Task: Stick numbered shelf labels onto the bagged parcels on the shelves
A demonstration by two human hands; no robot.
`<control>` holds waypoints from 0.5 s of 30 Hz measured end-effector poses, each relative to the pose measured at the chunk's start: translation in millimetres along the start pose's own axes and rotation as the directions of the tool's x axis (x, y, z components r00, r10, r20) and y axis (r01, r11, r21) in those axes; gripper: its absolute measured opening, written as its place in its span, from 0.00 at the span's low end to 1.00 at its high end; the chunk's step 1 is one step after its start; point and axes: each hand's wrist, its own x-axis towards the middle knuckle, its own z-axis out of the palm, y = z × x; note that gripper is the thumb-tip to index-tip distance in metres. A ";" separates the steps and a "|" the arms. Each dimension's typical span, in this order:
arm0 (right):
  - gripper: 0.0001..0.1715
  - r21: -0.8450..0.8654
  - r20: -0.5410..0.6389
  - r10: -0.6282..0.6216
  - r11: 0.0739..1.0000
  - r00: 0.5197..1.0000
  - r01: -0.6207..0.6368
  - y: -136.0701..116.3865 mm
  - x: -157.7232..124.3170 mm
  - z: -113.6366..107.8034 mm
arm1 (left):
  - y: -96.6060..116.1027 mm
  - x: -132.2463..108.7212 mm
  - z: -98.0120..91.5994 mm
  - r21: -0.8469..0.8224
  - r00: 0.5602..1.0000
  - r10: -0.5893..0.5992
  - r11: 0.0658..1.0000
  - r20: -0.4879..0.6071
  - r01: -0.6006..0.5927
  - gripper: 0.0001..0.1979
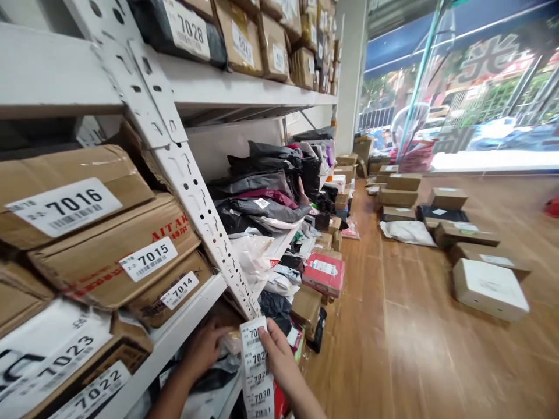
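A strip of white number labels (257, 372), printed 7030 and the like, hangs from my right hand (276, 349), which is closed on its upper end with the thumb on the front. My left hand (204, 348) reaches over the lower shelf, fingers partly stretched and apart, near a clear plastic-wrapped parcel (234, 342). Whether it touches that parcel is unclear. Below it lie dark and grey plastic mailing bags (218, 375). To the left, cardboard boxes labelled 7016 (82, 203), 7015 (148, 259) and 7014 (179, 291) are stacked on the shelf.
A white perforated shelf post (196, 198) slants between the bays. Grey and black mailing bags (266, 186) pile up on the shelf beyond. A red box (324, 273) sits low by the aisle. Several parcels and a white box (489, 288) lie on the wooden floor (393, 349).
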 end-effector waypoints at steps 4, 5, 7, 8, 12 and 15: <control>0.27 0.063 0.018 0.072 0.995 0.997 -0.073 15.1 2.2 -13.5 | 9.1 -20.1 -4.2 -0.302 0.977 0.212 0.933 0.019 -0.196 0.13; 0.27 0.062 0.006 0.082 0.995 0.997 -0.083 23.4 4.1 -16.4 | 10.8 -20.9 -3.8 -0.348 0.983 0.183 0.923 0.026 -0.163 0.13; 0.27 0.042 0.009 0.103 0.994 0.995 -0.103 41.4 9.7 -17.3 | 13.0 -16.0 -1.1 -0.387 0.997 0.075 0.921 0.034 -0.056 0.19; 0.27 0.022 0.023 0.109 0.994 0.994 -0.109 50.0 13.3 -15.0 | 13.5 -11.0 0.6 -0.388 0.999 0.020 0.922 0.030 -0.007 0.20; 0.31 -0.073 0.051 0.092 0.993 0.994 -0.088 74.8 30.4 5.8 | 12.1 11.5 4.6 -0.382 0.997 -0.074 0.921 0.025 0.078 0.17; 0.34 -0.104 0.024 0.097 0.990 0.995 -0.094 85.0 41.9 18.3 | 8.3 17.5 4.4 -0.387 0.996 -0.072 0.918 0.058 0.089 0.17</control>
